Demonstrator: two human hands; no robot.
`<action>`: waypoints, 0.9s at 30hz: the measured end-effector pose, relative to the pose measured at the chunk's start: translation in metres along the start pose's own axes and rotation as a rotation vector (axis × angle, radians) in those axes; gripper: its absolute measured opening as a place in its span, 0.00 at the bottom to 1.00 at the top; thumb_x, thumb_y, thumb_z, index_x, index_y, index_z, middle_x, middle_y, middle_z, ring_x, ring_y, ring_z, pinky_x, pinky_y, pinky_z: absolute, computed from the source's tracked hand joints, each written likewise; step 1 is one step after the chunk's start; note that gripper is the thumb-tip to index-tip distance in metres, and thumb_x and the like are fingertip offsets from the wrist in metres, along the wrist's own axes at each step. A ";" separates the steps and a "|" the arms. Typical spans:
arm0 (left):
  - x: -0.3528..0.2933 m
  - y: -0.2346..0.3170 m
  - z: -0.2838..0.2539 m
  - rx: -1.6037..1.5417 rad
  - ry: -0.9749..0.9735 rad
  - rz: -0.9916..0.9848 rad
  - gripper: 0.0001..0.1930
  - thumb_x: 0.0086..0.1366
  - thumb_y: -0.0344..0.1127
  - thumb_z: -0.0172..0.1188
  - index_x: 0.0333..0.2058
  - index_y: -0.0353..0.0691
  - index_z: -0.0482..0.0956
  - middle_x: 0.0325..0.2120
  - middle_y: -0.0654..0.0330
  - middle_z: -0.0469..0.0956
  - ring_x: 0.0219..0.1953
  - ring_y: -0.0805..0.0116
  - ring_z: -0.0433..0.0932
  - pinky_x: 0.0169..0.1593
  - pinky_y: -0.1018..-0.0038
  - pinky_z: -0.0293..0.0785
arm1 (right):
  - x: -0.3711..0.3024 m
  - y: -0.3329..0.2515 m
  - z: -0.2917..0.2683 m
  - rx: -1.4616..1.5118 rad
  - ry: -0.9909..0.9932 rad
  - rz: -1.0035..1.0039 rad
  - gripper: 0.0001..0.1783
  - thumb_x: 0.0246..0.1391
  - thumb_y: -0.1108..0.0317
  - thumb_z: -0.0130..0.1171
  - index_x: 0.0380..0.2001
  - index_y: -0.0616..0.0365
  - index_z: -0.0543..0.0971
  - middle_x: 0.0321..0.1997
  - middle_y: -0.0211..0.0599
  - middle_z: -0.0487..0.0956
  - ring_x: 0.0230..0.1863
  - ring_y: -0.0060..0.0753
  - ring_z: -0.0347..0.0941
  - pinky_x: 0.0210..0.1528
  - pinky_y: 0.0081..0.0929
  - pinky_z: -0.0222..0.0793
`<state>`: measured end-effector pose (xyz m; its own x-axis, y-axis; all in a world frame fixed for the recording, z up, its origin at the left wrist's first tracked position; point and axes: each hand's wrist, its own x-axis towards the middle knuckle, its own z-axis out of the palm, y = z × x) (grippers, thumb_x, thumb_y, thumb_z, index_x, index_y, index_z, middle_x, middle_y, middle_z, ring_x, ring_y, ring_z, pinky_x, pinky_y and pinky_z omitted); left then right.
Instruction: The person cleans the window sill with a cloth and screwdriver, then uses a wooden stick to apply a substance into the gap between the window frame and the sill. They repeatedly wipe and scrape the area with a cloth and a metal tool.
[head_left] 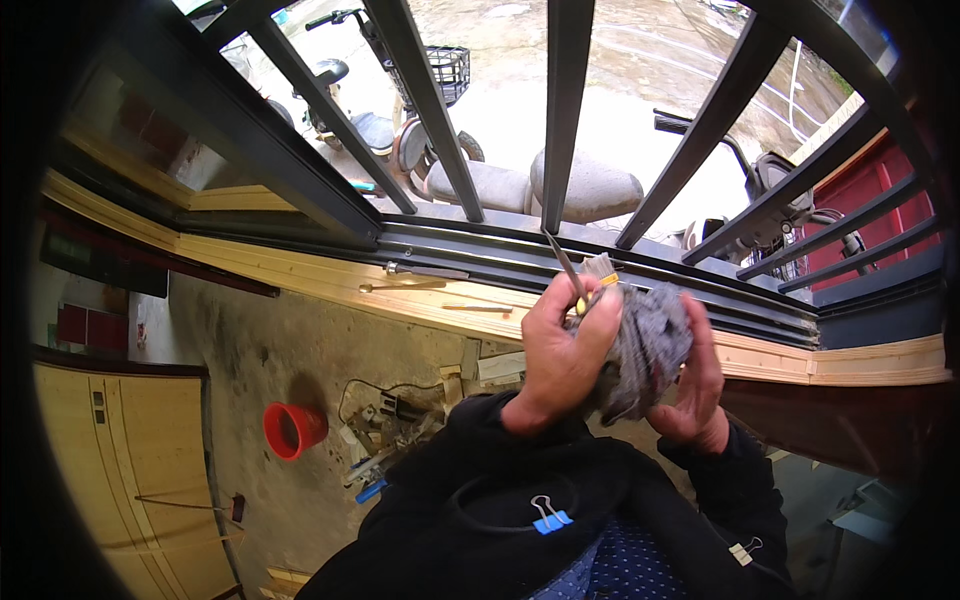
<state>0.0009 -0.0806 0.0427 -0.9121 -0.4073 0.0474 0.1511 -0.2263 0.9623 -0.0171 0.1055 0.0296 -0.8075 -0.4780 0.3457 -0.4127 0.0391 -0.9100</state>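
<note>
My left hand [562, 350] is closed around a thin, pointed metal tool [566, 264] and a small flat brush [601, 266] with pale bristles and a yellow band. Both stick up past my thumb, toward the window bars; their lower ends are hidden. Against them lies a crumpled grey rag [650, 345], bunched between my two palms. My right hand [703, 378] cups the rag from the right, its fingers curled along that side. On the wooden sill to the left lie a metal-shanked tool [428, 271], a short wooden-handled tool [402, 286] and a thin stick [477, 309].
Dark metal bars [566, 110] and a black window track [440, 244] rise beyond the wooden sill [300, 269]. Scooters [485, 187] are parked outside. Below left are a red bucket [294, 430] and a pile of tools and scraps [395, 425] on the floor.
</note>
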 end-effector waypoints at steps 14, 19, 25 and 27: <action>0.038 -0.056 0.000 0.608 0.035 0.586 0.12 0.69 0.36 0.65 0.48 0.37 0.82 0.41 0.50 0.82 0.42 0.50 0.82 0.46 0.63 0.80 | 0.045 0.058 -0.005 -0.606 0.126 0.218 0.31 0.52 0.75 0.52 0.62 0.69 0.74 0.56 0.60 0.79 0.56 0.58 0.79 0.60 0.41 0.74; 0.041 -0.060 -0.005 0.732 -0.152 0.879 0.17 0.63 0.33 0.67 0.50 0.37 0.81 0.44 0.52 0.81 0.48 0.48 0.82 0.52 0.61 0.80 | 0.043 0.067 -0.012 -0.636 0.127 0.291 0.31 0.51 0.74 0.51 0.62 0.68 0.74 0.53 0.59 0.80 0.54 0.56 0.78 0.60 0.40 0.74; 0.038 -0.074 -0.009 0.902 -0.287 0.833 0.20 0.60 0.28 0.62 0.53 0.38 0.81 0.52 0.48 0.77 0.59 0.44 0.76 0.64 0.55 0.73 | 0.044 0.056 -0.021 -0.399 0.167 0.277 0.33 0.49 0.80 0.49 0.63 0.65 0.74 0.61 0.49 0.75 0.59 0.43 0.76 0.61 0.34 0.73; 0.039 -0.078 -0.013 0.883 -0.326 0.815 0.20 0.62 0.27 0.62 0.54 0.38 0.80 0.53 0.48 0.77 0.61 0.43 0.75 0.64 0.54 0.72 | 0.047 0.045 -0.027 -0.372 0.156 0.291 0.33 0.49 0.80 0.50 0.62 0.66 0.74 0.63 0.49 0.75 0.62 0.42 0.74 0.62 0.35 0.72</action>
<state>-0.0416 -0.0908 -0.0336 -0.7444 0.1174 0.6574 0.5243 0.7124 0.4664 -0.0849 0.1087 0.0112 -0.9534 -0.2645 0.1455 -0.2601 0.4754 -0.8404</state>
